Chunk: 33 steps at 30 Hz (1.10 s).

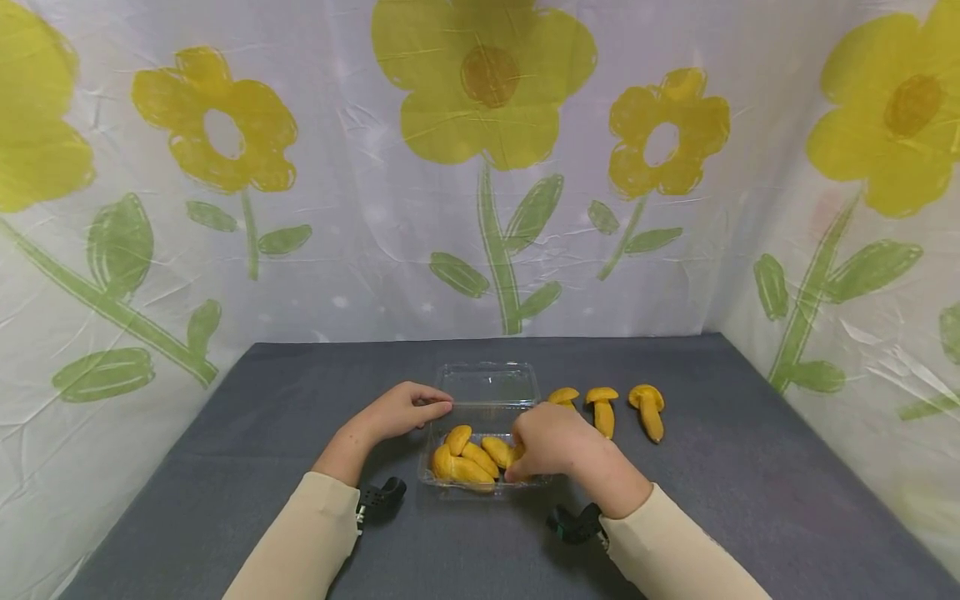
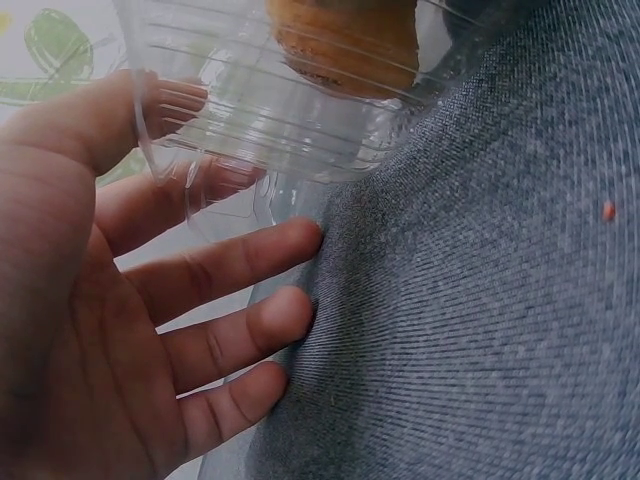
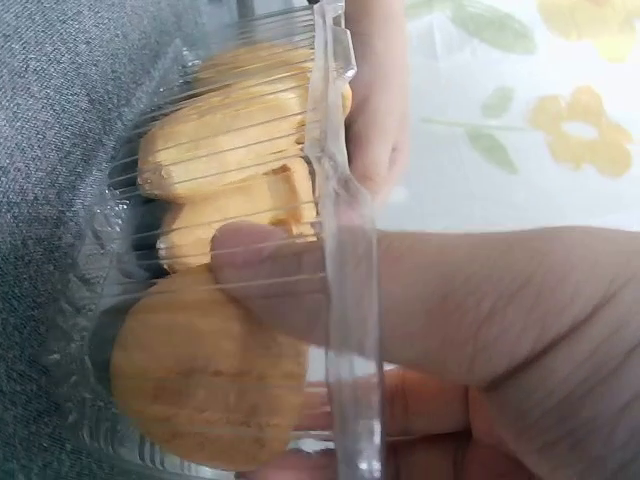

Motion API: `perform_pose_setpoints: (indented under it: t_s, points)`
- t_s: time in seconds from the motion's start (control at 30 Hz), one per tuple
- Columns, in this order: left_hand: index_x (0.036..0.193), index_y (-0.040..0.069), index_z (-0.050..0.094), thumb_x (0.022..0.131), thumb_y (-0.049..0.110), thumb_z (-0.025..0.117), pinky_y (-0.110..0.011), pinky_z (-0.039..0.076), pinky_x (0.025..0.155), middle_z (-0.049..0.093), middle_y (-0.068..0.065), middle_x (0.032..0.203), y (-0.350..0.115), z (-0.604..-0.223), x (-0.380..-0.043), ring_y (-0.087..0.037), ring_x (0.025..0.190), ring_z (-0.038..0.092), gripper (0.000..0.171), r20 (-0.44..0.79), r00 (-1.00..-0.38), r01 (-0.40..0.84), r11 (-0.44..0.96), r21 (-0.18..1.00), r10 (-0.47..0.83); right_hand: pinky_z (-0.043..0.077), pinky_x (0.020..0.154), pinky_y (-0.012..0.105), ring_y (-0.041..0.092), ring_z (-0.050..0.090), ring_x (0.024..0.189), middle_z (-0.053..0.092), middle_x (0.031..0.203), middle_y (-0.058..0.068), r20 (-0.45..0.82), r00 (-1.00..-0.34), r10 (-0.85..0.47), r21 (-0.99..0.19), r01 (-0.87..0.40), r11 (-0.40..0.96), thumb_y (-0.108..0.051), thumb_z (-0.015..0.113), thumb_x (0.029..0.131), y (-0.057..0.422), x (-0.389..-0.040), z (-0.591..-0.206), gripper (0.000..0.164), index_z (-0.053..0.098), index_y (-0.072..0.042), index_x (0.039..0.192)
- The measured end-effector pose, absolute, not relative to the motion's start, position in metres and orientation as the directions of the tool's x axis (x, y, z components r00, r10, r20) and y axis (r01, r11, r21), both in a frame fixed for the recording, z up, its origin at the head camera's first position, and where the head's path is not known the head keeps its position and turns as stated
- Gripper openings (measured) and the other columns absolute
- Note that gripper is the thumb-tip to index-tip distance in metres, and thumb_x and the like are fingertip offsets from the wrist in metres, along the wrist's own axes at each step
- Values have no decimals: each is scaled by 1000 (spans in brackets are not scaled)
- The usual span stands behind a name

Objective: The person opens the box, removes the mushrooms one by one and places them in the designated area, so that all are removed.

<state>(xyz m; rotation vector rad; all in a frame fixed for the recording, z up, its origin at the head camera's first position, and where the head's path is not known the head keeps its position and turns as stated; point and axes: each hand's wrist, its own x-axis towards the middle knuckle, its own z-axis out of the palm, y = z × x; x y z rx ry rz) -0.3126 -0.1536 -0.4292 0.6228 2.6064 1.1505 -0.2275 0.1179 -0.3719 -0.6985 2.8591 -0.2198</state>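
A clear plastic clamshell box (image 1: 480,492) lies with its lid (image 1: 489,385) folded back. Several yellow mushrooms (image 1: 463,469) lie in its base. At the box's rear left corner, my left hand (image 1: 401,410) pinches the rim between thumb and index finger; in the left wrist view the other fingers of the left hand (image 2: 150,290) are spread beside it. My right hand (image 1: 555,437) reaches into the right end of the box. Through the ribbed wall, the right wrist view shows its thumb and fingers around a mushroom (image 3: 200,370), the thumb also close to the neighbouring mushroom (image 3: 190,230).
To the right of the box, a mushroom (image 1: 647,410), another mushroom (image 1: 602,408) and a partly hidden mushroom (image 1: 562,396) lie on the grey cloth-covered table (image 1: 720,500). A flower-printed curtain (image 1: 360,250) hangs along the table's back and sides.
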Motion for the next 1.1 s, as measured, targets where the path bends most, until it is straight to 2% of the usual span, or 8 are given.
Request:
perform_pose_setpoints:
  t_s: [0.1,0.17,0.23,0.33,0.43,0.57,0.77,1.1]
  points:
    - [130,15,73,103,37,66,-41,57,80,69,-4,125,-153,-429,-313,-16,90,68,36,-30,-884,292,600,745,467,25,49,29,9,23,47,26,51,-9,-155,-863,-480,-229,-441,868,-36,84,83,120,-228,-370,48,47,-20,57]
    - [129,15,73,103,36,66,-41,56,80,70,-4,125,-153,-429,-313,-16,89,67,35,-26,-884,295,600,744,467,29,50,29,9,28,47,32,52,-9,-152,-857,-492,-247,-449,858,-33,82,84,122,-227,-367,38,54,-20,61]
    - [129,14,73,103,36,66,-41,56,79,70,-4,124,-152,-429,-313,-16,88,67,35,-25,-884,297,601,742,467,34,52,30,9,36,50,42,56,-9,-150,-851,-503,-257,-458,851,-31,81,86,123,-227,-365,26,63,-20,70]
    - [129,14,73,103,36,66,-40,56,78,70,-4,124,-152,-429,-313,-16,87,66,35,-26,-884,297,605,739,466,42,58,32,11,48,59,56,73,-8,-148,-854,-498,-252,-455,854,-28,81,86,124,-226,-362,13,72,-18,88]
    - [129,14,73,103,36,66,-40,56,79,70,-4,124,-152,-428,-313,-15,87,66,35,-25,-883,299,604,738,468,43,60,33,13,51,65,56,85,-6,-149,-860,-488,-248,-445,861,-26,80,85,125,-225,-358,14,72,-17,94]
    - [129,14,73,103,36,66,-40,56,79,70,-4,124,-152,-428,-312,-15,88,67,35,-26,-884,297,604,740,466,42,60,34,14,50,66,54,91,-2,-145,-863,-484,-266,-437,859,-23,78,85,127,-224,-355,17,72,-16,99]
    - [129,13,73,103,36,66,-40,56,79,70,-5,124,-153,-427,-312,-16,87,67,36,-29,-883,295,602,742,469,46,66,36,16,53,73,56,101,0,-122,-865,-487,-299,-436,849,-22,75,86,131,-224,-349,42,72,-7,125]
    - [130,13,73,103,35,65,-38,55,76,70,-5,124,-154,-426,-311,-16,86,66,35,-31,-879,299,599,743,476,42,65,37,17,51,70,53,98,-1,-66,-860,-507,-302,-467,831,-21,75,85,134,-223,-345,44,71,-9,127]
